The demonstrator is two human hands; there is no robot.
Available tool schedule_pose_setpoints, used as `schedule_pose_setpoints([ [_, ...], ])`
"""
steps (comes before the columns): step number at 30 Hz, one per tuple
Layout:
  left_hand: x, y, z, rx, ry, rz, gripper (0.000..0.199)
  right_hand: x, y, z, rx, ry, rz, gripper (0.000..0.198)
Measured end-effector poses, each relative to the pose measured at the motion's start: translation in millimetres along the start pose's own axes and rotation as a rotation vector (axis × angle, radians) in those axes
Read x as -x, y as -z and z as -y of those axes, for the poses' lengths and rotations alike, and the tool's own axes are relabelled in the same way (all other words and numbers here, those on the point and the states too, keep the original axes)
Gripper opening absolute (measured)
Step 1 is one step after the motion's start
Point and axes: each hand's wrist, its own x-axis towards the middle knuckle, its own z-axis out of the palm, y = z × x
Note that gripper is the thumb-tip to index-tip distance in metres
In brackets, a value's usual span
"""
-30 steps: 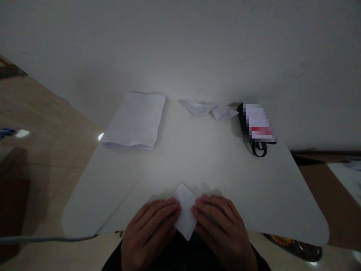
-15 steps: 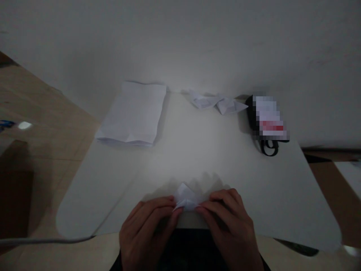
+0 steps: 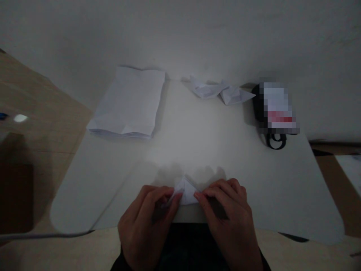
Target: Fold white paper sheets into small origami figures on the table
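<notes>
A small folded piece of white paper [image 3: 188, 191] with a pointed top is held near the table's front edge. My left hand [image 3: 149, 218] pinches its left side between thumb and fingers. On the other side, my right hand [image 3: 229, 214] grips the right edge, its thumb on the near face. Creases run down from the paper's peak. The fingertips hide part of both sides.
The white table [image 3: 186, 146] stands against a pale wall. A stack of white paper [image 3: 129, 101] lies at the back left. Folded paper shapes [image 3: 222, 91] sit at the back middle, beside a black item with a strap [image 3: 276, 141] and a blurred label.
The folded paper looks different: its left part is now turned in and its face shows other creases. My left thumb has bent over it. The whole view has shifted slightly.
</notes>
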Motion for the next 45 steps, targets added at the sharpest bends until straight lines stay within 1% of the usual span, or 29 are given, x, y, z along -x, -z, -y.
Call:
schedule_pose_setpoints([
  [3,-2,0,-1,-0.014,-0.022,0.012,0.007,0,0,0,-0.003,-0.006,0.003,0.013],
  [5,-3,0,0,-0.027,-0.051,0.019,0.006,1,0,0,-0.005,-0.008,-0.005,0.013],
  [8,-4,0,4,-0.025,-0.160,0.028,0.016,1,-1,0,-0.006,-0.008,-0.015,0.014],
  [11,-5,2,7,-0.009,-0.279,0.082,0.026,1,-1,2,0.001,-0.017,-0.021,0.014],
  [14,-7,3,6,-0.003,-0.332,0.110,0.029,0,-1,4,0.013,-0.021,-0.025,0.014],
  [21,-8,1,3,0.009,-0.303,0.090,0.028,0,-3,5,0.035,-0.023,-0.027,0.015],
  [23,-8,1,2,0.020,-0.294,0.086,0.028,1,-4,5,0.042,-0.034,-0.028,0.015],
  [26,-9,0,2,0.038,-0.282,0.097,0.027,3,-5,5,0.039,-0.073,-0.057,0.009],
  [28,-9,0,3,0.045,-0.277,0.099,0.027,5,-7,5,0.038,-0.085,-0.073,0.012],
  [33,-8,-1,5,0.030,-0.304,0.112,0.031,5,-10,3,0.101,-0.017,-0.040,0.005],
  [36,-10,-1,6,0.020,-0.362,0.156,0.030,6,-13,1,0.105,0.020,-0.097,0.004],
  [38,-12,0,5,-0.012,-0.406,0.174,0.029,10,-15,-1,0.081,0.086,-0.163,0.002],
  [41,-15,2,4,-0.048,-0.425,0.189,0.027,23,-20,-2,0.086,0.204,-0.233,0.012],
  [43,-17,3,3,-0.054,-0.422,0.205,0.025,32,-23,-2,0.125,0.240,-0.258,0.018],
  [45,-18,4,3,-0.059,-0.423,0.222,0.025,39,-25,-3,0.168,0.241,-0.261,0.021],
])
